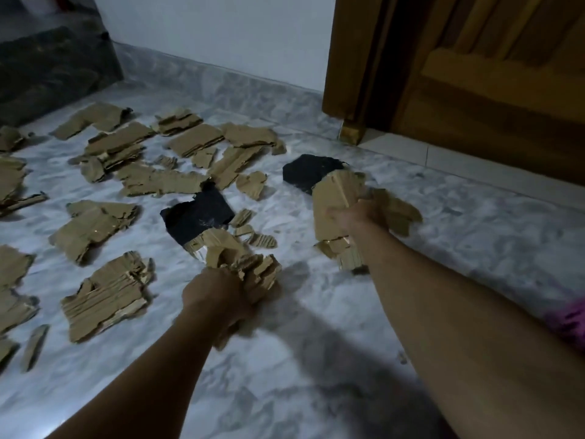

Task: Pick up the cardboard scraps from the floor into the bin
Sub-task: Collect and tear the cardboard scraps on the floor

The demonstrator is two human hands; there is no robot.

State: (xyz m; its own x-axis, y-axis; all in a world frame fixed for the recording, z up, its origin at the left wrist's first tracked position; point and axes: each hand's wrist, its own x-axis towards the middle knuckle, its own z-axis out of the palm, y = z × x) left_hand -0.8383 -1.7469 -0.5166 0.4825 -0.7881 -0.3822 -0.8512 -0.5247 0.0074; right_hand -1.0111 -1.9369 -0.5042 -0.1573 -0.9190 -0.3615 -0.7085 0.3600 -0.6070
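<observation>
a person is clearing torn cardboard scraps off a marble floor, both fists already full. the left hand is clenching a crumpled wad; the right hand is gripping a taller bundle, its long axis running toward the door. most scraps are lying left of the door, fanned out beyond and beside the left hand, so that arm is nearer. 2 black pieces are sitting among them. no bin is showing, so which way the loads must travel cannot be told.
</observation>
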